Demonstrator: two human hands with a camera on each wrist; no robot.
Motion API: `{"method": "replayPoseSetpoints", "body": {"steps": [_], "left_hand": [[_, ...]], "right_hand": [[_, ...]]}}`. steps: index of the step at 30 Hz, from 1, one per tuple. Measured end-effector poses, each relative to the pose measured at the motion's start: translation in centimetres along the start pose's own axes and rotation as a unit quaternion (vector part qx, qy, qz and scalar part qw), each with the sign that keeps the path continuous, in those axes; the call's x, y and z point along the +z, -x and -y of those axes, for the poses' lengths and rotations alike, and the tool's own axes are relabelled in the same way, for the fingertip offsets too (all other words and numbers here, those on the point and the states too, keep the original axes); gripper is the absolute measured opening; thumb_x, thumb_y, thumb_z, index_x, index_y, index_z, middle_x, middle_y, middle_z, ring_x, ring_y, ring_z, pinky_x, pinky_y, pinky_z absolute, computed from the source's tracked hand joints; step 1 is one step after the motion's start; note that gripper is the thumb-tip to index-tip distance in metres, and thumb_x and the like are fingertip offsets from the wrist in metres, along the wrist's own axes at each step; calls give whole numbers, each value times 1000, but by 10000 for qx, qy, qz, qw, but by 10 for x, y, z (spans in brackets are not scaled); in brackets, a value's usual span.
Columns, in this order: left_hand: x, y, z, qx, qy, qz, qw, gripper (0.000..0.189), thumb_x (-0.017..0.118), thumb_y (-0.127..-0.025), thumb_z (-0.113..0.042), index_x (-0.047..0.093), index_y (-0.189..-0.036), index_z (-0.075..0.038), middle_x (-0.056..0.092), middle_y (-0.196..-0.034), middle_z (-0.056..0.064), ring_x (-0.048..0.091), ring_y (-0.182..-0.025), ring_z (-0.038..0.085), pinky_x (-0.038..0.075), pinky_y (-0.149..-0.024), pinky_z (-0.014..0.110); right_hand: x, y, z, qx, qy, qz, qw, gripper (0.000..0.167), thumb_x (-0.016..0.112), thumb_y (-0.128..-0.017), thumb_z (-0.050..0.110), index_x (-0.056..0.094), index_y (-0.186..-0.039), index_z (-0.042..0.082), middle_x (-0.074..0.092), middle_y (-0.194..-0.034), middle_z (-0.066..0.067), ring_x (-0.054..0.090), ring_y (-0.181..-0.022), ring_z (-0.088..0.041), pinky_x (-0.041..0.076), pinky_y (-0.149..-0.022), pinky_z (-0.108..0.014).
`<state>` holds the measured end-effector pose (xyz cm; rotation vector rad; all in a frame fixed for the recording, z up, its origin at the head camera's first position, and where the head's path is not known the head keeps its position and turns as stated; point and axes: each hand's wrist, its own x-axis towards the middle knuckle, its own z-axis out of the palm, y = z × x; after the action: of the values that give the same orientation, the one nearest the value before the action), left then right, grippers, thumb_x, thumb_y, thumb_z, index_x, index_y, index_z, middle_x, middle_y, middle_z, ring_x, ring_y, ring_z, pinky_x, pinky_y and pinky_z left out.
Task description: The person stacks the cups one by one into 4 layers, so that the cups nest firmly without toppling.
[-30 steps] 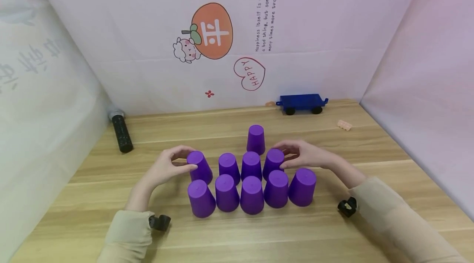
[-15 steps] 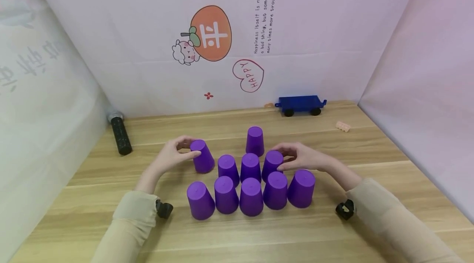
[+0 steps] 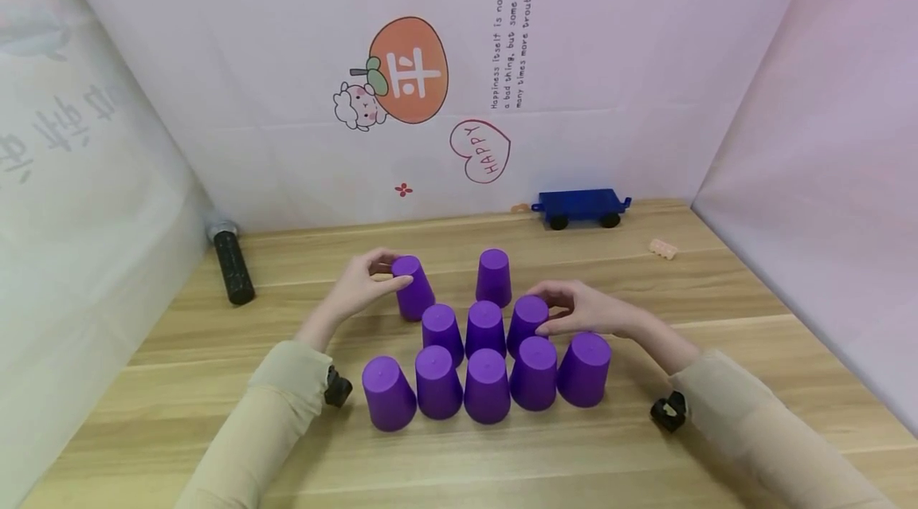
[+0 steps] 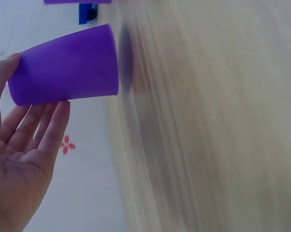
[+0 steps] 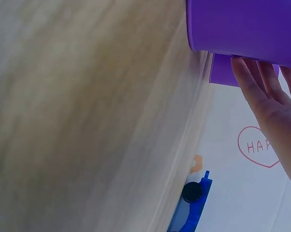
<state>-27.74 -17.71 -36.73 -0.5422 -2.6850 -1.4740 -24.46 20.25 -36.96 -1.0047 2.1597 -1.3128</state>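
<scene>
I see purple cups, all upside down on a wooden table (image 3: 502, 461), and I take my bearings from the lone cup (image 3: 494, 278) standing by itself behind the others. Just to its left, the person's left hand (image 3: 362, 283) grips the carried cup (image 3: 413, 288), thumb on the near side, fingers on the far side. That cup leans a little, and from the left wrist its rim looks just clear of the wood. Nearer the person than the lone cup, three cups make a middle row; the person's right hand (image 3: 581, 307) has thumb and fingers round the row's right-end cup (image 3: 527, 324). The other two are the left-end cup (image 3: 441, 332) and the centre cup (image 3: 485, 330), which stands directly in front of the lone cup. Closer still to the person is a front row (image 3: 488, 388) of five cups.

Beyond the lone cup and to its right, a blue wagon (image 3: 582, 206) sits against the white printed sheet (image 3: 287, 95). A small pale block (image 3: 663, 249) lies well to the lone cup's right, and a black microphone (image 3: 233, 266) far to its left.
</scene>
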Motion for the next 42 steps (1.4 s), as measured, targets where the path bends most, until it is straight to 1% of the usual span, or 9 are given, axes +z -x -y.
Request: {"method": "replayPoseSetpoints", "body": {"steps": [6, 10, 14, 17, 18, 24, 32, 38, 42], "left_hand": [[15, -16, -11, 41, 124, 259, 9996, 47, 74, -81, -26, 58, -119, -4, 63, -116, 17, 61, -109, 31, 53, -93, 39], [23, -22, -19, 36, 142, 426, 9990, 47, 75, -80, -24, 59, -118, -3, 64, -115, 16, 62, -108, 31, 53, -93, 37], [31, -26, -21, 111, 140, 666, 9976, 47, 75, -80, -21, 58, -118, 0, 63, -114, 18, 61, -108, 32, 53, -94, 35], [35, -28, -21, 191, 180, 724, 9970, 47, 76, -79, -21, 58, -117, 1, 64, -113, 19, 61, -108, 33, 53, -93, 36], [36, -29, -21, 287, 163, 738, 9967, 47, 75, -79, -22, 58, -117, 1, 64, -113, 19, 61, -107, 34, 54, -93, 36], [41, -34, -21, 708, -60, 734, 9948, 48, 73, -81, -29, 59, -115, 1, 65, -109, 17, 63, -104, 33, 54, -91, 40], [46, -40, -26, 441, -156, 853, 9953, 46, 73, -81, -19, 57, -119, 1, 63, -115, 20, 60, -109, 37, 48, -98, 50], [46, -40, -28, 500, -278, 938, 9939, 48, 73, -81, -19, 56, -122, 0, 63, -118, 19, 60, -110, 36, 50, -97, 45], [43, -39, -27, 562, -91, 1090, 9924, 54, 72, -82, -15, 51, -128, 4, 59, -124, 21, 57, -116, 37, 48, -99, 45]], "right_hand": [[-1, 1, 0, -13, 87, -14, 10000, 45, 67, -87, 15, 51, -128, 6, 61, -120, -13, 60, -108, -12, 51, -93, -28], [-1, 0, 0, -42, 105, -10, 9999, 45, 67, -87, 15, 51, -128, 6, 62, -120, -13, 60, -109, -11, 51, -94, -28], [0, 0, 0, -34, 95, -4, 9999, 45, 67, -87, 14, 51, -129, 6, 62, -120, -13, 60, -109, -11, 51, -94, -28], [0, 0, 0, -15, 104, -2, 9999, 45, 67, -87, 15, 51, -129, 7, 62, -120, -12, 60, -109, -10, 51, -94, -28], [0, 0, 1, -12, 110, -3, 9999, 45, 67, -87, 15, 51, -129, 7, 62, -120, -12, 60, -108, -11, 51, -94, -29], [0, -1, 3, -31, 151, -5, 9999, 46, 68, -87, 16, 51, -128, 6, 63, -119, -12, 61, -107, -12, 51, -94, -30], [0, 0, 4, -2, 130, -6, 9999, 45, 68, -87, 16, 52, -128, 6, 63, -119, -12, 61, -107, -11, 51, -94, -30], [1, 2, 4, -25, 69, 1, 10000, 44, 67, -87, 15, 51, -127, 5, 62, -119, -14, 61, -106, -11, 51, -94, -28], [0, 2, 2, -41, 110, -22, 9999, 44, 67, -87, 14, 51, -127, 5, 62, -119, -14, 61, -106, -10, 51, -93, -28]]}}
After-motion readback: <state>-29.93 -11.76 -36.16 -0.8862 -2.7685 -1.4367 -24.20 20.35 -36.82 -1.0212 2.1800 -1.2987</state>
